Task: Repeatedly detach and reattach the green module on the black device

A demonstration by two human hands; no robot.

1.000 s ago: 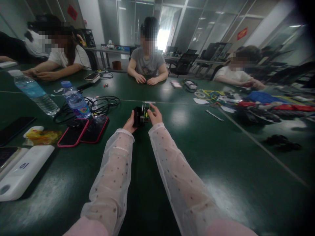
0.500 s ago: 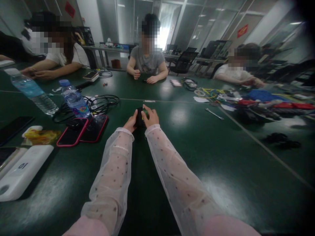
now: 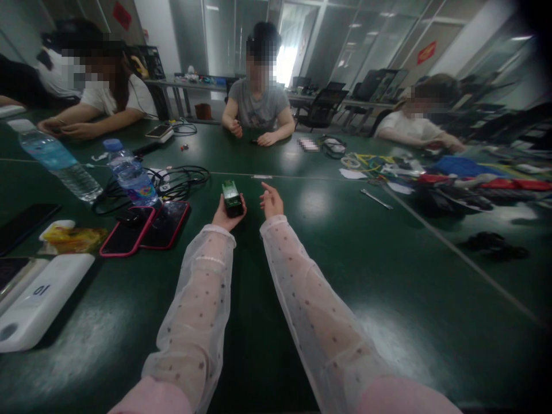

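Note:
My left hand point(image 3: 225, 216) is wrapped round a small dark box point(image 3: 234, 208) with a green, shiny upper part, held above the green table point(image 3: 276, 276). To its right, my right hand point(image 3: 272, 201) is apart from the box. Its fingers are partly spread and partly curled, and nothing shows between them. Sheer dotted sleeves cover both forearms.
Two red-edged phones point(image 3: 128, 234), a bottle point(image 3: 130, 172) and black cables point(image 3: 185, 177) lie or stand to the left. A white power bank point(image 3: 47, 302) is nearer. At right are a wrench point(image 3: 376, 199) and tangled wires point(image 3: 366, 164). Three people sit across the table.
My right hand has come off the box and moved a little right. My left hand has shifted slightly left with the box, whose green part now shows.

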